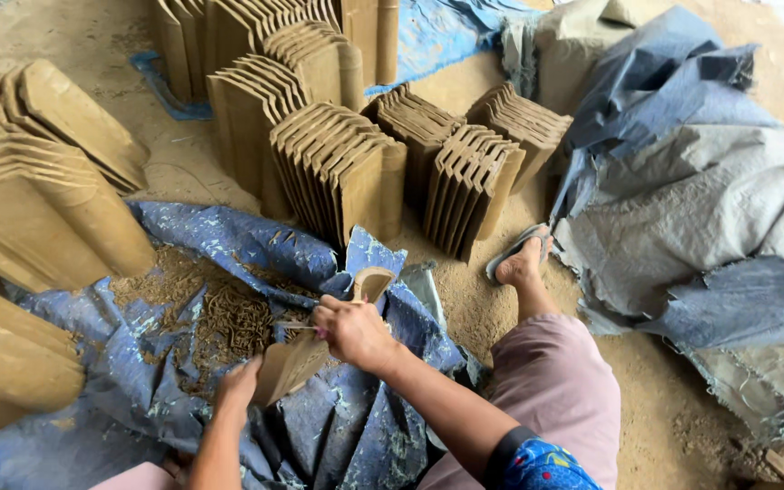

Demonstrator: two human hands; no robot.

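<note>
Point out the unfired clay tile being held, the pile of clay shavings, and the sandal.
tan unfired clay tile (294, 363), head view, flat lower face
brown clay shavings pile (233, 319), head view, middle
grey sandal (506, 258), head view, sole edge

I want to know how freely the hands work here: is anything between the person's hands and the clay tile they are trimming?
Nothing visible. The left hand holds the clay tile at its lower end; the right hand rests on its upper part, gripping a thin tool.

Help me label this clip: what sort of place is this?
Probably a clay roof-tile yard: rows of unfired tiles stand on sandy ground, and clay trimmings litter the blue tarp.
</note>
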